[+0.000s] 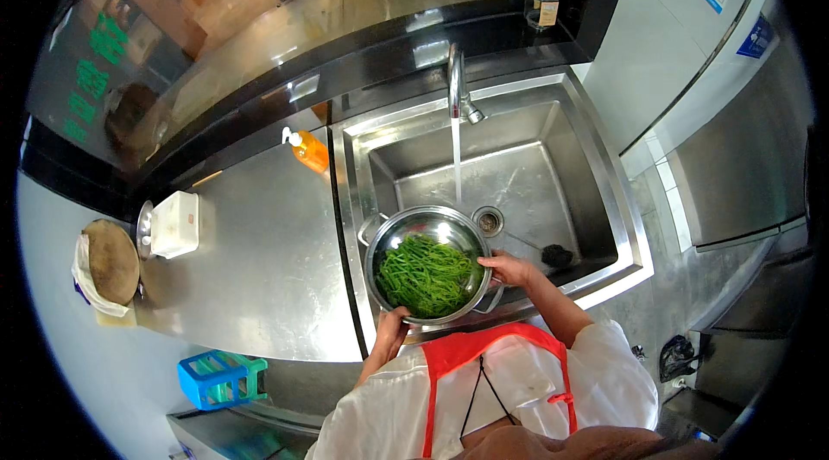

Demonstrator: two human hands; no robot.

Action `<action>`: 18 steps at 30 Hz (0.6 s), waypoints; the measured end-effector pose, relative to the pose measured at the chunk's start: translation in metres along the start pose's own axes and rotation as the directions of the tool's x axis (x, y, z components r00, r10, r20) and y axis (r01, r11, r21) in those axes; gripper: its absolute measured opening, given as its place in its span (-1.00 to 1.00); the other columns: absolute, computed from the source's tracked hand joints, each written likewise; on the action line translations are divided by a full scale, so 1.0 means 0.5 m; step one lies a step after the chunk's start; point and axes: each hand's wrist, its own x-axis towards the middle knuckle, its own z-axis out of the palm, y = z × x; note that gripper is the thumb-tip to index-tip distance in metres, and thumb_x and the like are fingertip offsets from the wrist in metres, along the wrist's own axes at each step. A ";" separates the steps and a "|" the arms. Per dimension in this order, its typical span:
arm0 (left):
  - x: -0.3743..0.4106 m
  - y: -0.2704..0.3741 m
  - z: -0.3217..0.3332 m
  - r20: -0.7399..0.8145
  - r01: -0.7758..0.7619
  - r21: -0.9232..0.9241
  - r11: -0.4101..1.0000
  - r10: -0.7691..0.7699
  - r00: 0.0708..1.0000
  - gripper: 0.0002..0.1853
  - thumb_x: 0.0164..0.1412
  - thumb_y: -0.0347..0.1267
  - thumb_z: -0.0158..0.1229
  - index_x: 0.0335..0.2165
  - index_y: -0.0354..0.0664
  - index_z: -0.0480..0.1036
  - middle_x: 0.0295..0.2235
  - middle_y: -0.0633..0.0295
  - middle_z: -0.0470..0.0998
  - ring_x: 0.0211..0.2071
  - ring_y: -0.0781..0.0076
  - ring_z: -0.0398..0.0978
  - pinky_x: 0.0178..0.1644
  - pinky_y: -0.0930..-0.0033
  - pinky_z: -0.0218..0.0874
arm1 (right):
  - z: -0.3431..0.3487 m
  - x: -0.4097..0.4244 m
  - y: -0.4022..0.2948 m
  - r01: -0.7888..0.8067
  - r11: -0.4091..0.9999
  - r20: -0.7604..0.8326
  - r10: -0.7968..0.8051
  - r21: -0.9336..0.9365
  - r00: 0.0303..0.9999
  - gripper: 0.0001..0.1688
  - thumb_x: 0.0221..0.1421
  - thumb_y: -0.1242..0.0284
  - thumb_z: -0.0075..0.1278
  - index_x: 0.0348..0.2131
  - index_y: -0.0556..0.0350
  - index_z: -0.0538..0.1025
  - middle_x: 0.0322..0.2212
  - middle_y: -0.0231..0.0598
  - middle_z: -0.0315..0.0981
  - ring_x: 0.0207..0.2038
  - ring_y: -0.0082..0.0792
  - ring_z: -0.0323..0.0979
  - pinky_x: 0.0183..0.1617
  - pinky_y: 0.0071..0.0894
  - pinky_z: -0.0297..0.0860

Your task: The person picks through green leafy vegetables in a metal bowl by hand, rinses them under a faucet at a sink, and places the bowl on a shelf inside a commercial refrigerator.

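Observation:
A round stainless steel pot with two loop handles is held over the near left part of the sink. Cut green stalks lie in the pot; they look like a leafy vegetable. My left hand grips the rim at the near left, thumb on top. On the right side, my right hand grasps the rim close to one handle. Water runs from the chrome faucet and falls just behind the pot's far rim; where it lands is hidden.
Right of the drain lies a dark scrubber on a thin handle. An orange pump bottle stands left of the sink. Farther left are a white container and a round board. A glass jar sits on the ledge.

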 end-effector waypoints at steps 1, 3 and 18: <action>0.001 0.011 0.025 0.001 0.011 -0.005 1.000 -0.011 1.000 -0.86 -0.16 -0.57 -0.09 -0.47 -0.36 0.28 -0.52 0.19 0.32 -0.50 0.34 0.37 -0.45 0.27 0.33 | -0.016 0.005 0.014 -0.028 0.999 -0.039 0.029 0.020 0.999 -0.49 -0.02 0.18 -0.05 -0.14 0.13 0.31 -0.34 -0.28 0.43 -0.37 -0.41 0.44 -0.39 -0.38 0.41; 0.005 0.033 0.079 0.002 0.037 -0.014 0.999 -0.037 0.999 -0.98 -0.15 -0.55 -0.07 -0.60 -0.25 0.26 -0.61 0.24 0.26 -0.54 0.35 0.33 -0.35 0.23 0.35 | -0.062 0.020 0.042 -0.083 0.994 -0.116 0.090 0.067 0.989 -0.52 -0.06 0.23 -0.01 -0.19 0.17 0.35 -0.37 -0.22 0.44 -0.37 -0.38 0.45 -0.52 -0.45 0.40; 0.278 0.056 0.126 0.278 0.085 0.067 0.994 -0.101 0.955 -0.86 -0.16 -0.56 0.00 -0.47 -0.36 0.34 -0.58 0.16 0.36 -0.56 0.32 0.39 -0.54 0.32 0.27 | -0.124 0.062 -0.012 0.065 0.997 -0.660 -0.073 -0.037 0.747 -0.57 -0.31 0.58 -0.06 -0.31 0.36 0.26 -0.63 -0.19 0.26 -0.68 -0.38 0.27 -0.73 -0.40 0.18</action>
